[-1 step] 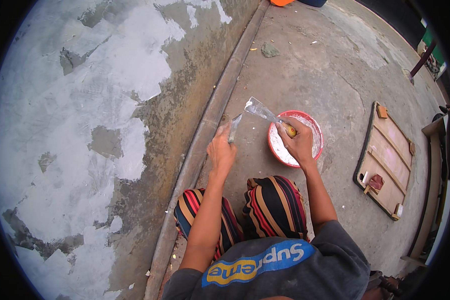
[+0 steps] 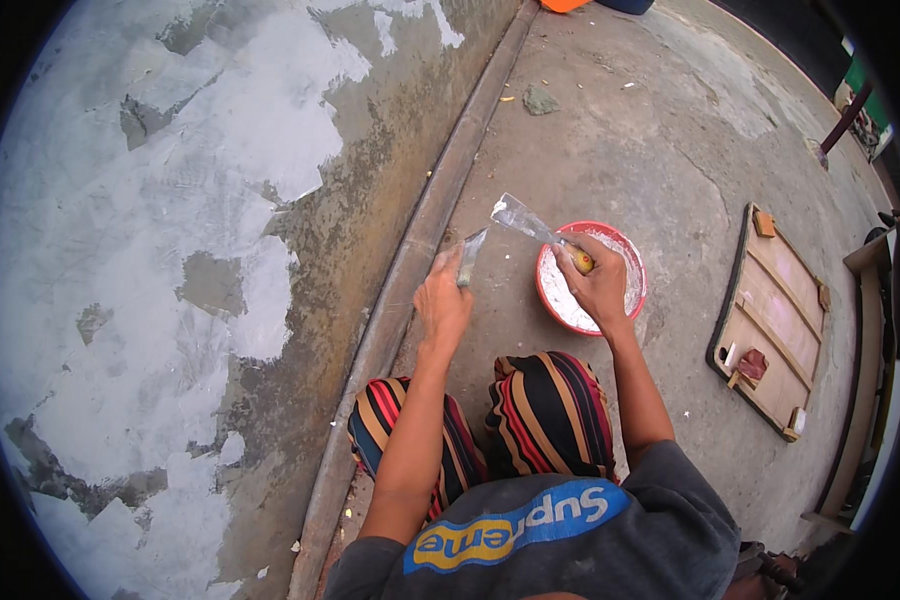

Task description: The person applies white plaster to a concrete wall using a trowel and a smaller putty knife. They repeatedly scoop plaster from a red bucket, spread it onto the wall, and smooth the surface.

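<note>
My right hand (image 2: pixel 604 288) is closed round the yellowish handle of a putty knife (image 2: pixel 523 219). That blade points up and left, with a dab of white paste near its tip. Just to the left, my left hand (image 2: pixel 442 305) grips a second putty knife (image 2: pixel 473 252), seen nearly edge-on; its handle is mostly hidden in my fingers. The two blades are close together but apart. Under my right hand stands a red bowl (image 2: pixel 558 318) on the floor, holding white putty (image 2: pixel 567 297). The wall (image 2: pixel 210 150) at left carries uneven patches of white putty over bare grey.
A rounded ledge (image 2: pixel 410 250) runs along the foot of the wall. On the concrete floor (image 2: pixel 660 150) at right lies a framed wooden panel (image 2: pixel 785 300). A small grey lump (image 2: pixel 540 100) sits farther off. Beyond it, an orange object (image 2: pixel 562 4) shows at the top edge.
</note>
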`<state>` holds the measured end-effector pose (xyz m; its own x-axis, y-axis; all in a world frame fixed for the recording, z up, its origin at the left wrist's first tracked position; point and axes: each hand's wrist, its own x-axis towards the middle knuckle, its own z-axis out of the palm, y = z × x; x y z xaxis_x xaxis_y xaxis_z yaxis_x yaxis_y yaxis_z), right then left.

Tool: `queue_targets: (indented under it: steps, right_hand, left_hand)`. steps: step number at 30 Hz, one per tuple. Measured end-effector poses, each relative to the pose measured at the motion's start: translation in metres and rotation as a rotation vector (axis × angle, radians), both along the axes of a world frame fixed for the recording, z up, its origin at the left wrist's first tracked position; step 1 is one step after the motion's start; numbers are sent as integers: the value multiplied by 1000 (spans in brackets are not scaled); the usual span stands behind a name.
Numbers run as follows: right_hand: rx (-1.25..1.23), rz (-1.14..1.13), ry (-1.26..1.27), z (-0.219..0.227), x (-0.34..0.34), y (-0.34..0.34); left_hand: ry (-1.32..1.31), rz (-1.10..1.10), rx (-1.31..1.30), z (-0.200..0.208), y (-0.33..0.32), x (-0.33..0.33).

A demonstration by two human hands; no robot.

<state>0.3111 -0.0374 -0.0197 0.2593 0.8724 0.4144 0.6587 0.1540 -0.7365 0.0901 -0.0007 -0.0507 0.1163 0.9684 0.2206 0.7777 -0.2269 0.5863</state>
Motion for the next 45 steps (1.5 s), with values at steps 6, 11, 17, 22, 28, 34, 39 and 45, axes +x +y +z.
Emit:
queue_targets:
  steps: [6,11,17,22,28,34,39,45]
  right_hand:
    - [-42,21,-5,-2,2,7]
    - [-130,109,67,-3,6,-1]
    - [-115,18,281,-16,17,-3]
    - [-116,35,102,-15,11,-6]
    - [-174,55,38,-14,11,-10]
    - [-215,145,287,-20,28,-20]
    - [-236,-123,354,-79,72,-44]
    - [-294,-147,654,-96,74,-83]
  left_hand:
    - [56,20,36,5,5,4]
    - [85,39,54,2,7,0]
    - [108,27,146,3,7,-1]
    - [173,-22,286,7,8,1]
    - [162,-38,343,2,8,2]
    - [214,-43,384,5,7,1]
    - [70,-36,514,23,2,5]
    - [-572,120,177,15,9,12]
